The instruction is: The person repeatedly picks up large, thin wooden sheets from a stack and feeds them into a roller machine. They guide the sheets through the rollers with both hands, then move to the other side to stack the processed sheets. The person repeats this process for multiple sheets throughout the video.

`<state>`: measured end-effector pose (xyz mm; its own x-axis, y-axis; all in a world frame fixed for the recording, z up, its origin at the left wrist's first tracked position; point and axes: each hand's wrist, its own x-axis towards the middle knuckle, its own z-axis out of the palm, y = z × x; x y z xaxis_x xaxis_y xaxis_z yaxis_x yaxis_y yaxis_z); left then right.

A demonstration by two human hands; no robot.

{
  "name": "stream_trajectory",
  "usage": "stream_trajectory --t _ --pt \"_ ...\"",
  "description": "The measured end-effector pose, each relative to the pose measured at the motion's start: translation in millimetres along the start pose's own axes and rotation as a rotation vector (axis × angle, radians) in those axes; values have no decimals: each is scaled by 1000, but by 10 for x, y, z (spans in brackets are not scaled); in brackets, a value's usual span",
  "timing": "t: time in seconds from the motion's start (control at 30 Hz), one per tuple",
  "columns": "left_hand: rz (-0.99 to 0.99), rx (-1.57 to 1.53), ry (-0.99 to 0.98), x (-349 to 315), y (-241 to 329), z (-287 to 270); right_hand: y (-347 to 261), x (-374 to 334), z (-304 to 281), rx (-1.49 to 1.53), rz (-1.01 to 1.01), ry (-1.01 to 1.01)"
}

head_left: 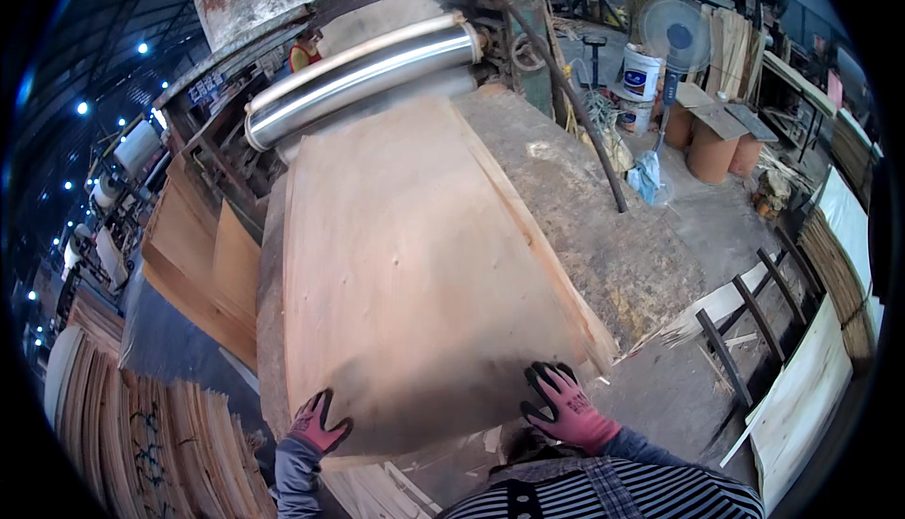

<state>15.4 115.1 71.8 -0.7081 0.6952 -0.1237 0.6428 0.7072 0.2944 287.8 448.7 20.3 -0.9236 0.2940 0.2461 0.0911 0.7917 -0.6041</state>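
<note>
I'm spreading my pink-and-black-gloved right hand (pixel 573 411) open; can't tell the grip of my matching left hand (pixel 319 427). Both are sitting at near corners of the broad tan wood-veneer sheet (pixel 405 255), lying nearer the left edge of the stained grey table (pixel 603 236).

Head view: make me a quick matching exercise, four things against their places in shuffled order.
Things
1. Left hand
2. Right hand
3. Shiny roller
4. Fan

Places
A. Beside the upper white bucket
B. Sheet's near edge, right side
C. At the far end of the wood sheet
D. Sheet's near edge, left side

Pairs: 1-D; 2-B; 3-C; 4-A
</note>
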Motion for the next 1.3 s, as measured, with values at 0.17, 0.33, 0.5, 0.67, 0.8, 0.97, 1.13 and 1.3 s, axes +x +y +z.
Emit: stream_trajectory --t 0.17,0.33,0.5,0.67,0.8,0.97,1.13,1.3 --pt "415 -22 147 843 1558 486 150 -354 -320 29 50 -44" --pt "728 -99 -9 1083 2896 710 540 -566 -800 43 -3 173" --pt "762 19 77 1651 3937 1090 1390 -1030 -1406 7 140 175" --pt "432 128 -21 2730 5134 1944 2544 -1665 -2239 -79 306 274" --pt "2 10 189 3834 5566 2641 3010 -1657 -3016 -111 386 245" --pt "-383 -131 505 4612 5819 2945 3707 -1694 -3342 -119 433 293" --pt "-340 -97 496 4546 6010 2843 4154 -1414 -3414 13 550 82" --pt "-262 -119 510 4567 5947 2905 4919 -700 -3685 -4 276 30"
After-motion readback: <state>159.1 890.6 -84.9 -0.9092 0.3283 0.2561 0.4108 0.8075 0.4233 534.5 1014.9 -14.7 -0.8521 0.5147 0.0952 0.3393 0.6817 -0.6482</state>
